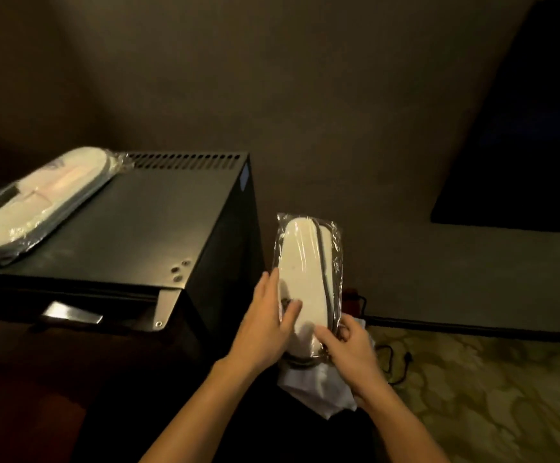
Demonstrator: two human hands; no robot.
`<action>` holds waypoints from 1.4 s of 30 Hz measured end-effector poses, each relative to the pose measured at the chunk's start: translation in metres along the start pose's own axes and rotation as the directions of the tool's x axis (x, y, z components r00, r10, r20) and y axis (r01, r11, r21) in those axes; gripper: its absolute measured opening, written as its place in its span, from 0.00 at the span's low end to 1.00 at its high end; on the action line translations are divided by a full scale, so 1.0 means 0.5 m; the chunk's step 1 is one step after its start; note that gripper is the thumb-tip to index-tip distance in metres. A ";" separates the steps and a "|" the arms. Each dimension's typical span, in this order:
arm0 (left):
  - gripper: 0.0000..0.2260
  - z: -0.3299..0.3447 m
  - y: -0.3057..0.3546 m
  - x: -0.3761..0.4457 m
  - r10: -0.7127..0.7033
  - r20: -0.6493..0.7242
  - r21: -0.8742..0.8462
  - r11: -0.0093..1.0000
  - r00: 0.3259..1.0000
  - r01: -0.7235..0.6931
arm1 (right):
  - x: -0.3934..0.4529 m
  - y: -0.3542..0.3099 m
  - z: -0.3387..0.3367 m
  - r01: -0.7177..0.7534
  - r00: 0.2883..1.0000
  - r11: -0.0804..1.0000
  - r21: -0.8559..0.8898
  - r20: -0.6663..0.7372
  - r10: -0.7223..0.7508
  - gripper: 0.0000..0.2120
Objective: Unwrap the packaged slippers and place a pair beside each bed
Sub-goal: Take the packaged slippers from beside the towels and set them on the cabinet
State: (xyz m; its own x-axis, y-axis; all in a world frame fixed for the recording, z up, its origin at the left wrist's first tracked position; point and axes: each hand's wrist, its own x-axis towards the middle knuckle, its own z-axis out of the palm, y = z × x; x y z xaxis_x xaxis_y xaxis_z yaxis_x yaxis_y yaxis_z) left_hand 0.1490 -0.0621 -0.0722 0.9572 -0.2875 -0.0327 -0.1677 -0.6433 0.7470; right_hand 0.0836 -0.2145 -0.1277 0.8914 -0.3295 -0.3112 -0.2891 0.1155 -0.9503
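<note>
Both hands pinch wrapped slippers (305,279): left hand (265,325) at side, right hand (348,345) at heel; light, soft, slippery film.

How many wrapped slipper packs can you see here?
2. One slipper pack is held in both hands; the other pack lies on the black cabinet. More may be out of view.
</note>
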 end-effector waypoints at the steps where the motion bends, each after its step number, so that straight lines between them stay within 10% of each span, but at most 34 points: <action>1: 0.34 -0.017 0.027 0.010 -0.014 -0.013 -0.088 0.996 1.000 0.013 | -0.020 -0.035 -0.014 0.055 0.998 0.998 0.031 0.008 -0.055 0.13; 9: 0.29 -0.093 0.224 -0.016 0.187 0.053 -0.584 0.803 0.981 -0.122 | -0.126 -0.239 -0.059 0.434 0.898 0.886 -0.162 -0.004 -0.441 0.39; 19: 0.20 -0.226 0.278 -0.078 0.318 0.054 -0.631 0.745 0.947 -0.214 | -0.204 -0.332 -0.071 0.540 0.842 0.841 -0.032 0.019 -0.540 0.32; 26: 0.13 -0.385 0.251 -0.083 0.051 -0.266 -0.701 0.675 0.963 -0.229 | -0.199 -0.391 0.007 0.289 0.911 0.934 0.211 0.238 -0.336 0.36; 32: 0.13 -0.493 0.175 -0.117 -0.172 -0.370 -0.832 0.498 0.913 -0.243 | -0.116 -0.453 0.109 0.256 0.942 0.916 0.309 0.133 -0.309 0.13; 42: 0.21 -0.617 -0.037 -0.152 -0.132 -0.388 -0.643 0.748 0.912 -0.165 | 0.088 -0.617 0.373 0.449 0.888 0.848 -0.281 0.030 -0.460 0.18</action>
State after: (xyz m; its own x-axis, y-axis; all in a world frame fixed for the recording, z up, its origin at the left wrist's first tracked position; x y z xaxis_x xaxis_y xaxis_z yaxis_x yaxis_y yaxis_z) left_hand 0.1522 0.1907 0.1214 0.9868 0.0978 0.1287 -0.1315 0.0219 0.9911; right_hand 0.2770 -0.0899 0.1534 0.9346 -0.3173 0.1608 0.0569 -0.3129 -0.9481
